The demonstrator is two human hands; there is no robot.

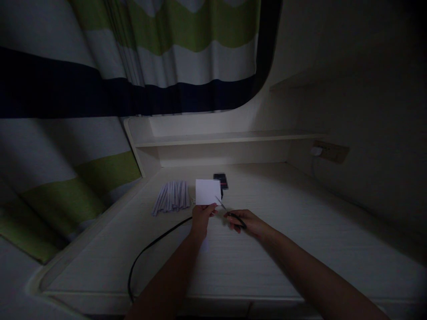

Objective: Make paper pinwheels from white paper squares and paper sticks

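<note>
My left hand (pixel 201 218) is closed on the lower edge of a white sheet of paper (pixel 207 191), held up over the desk. My right hand (pixel 245 221) grips a pair of scissors (pixel 238 218) by the black handles. Their metal blades point up and left, and the tips lie at the paper's lower right corner. Whether the blades are cutting into the sheet I cannot tell. Left of the paper lies a bundle of rolled white paper sticks (pixel 171 196), side by side on the desk.
A small dark object (pixel 220 179) is partly behind the paper. A black cable (pixel 156 242) curves across the desk (pixel 300 249) to its front edge. Behind runs a low shelf (pixel 230 139), with striped curtains (pixel 200 58) above. A plugged-in socket (pixel 330 152) is on the right wall.
</note>
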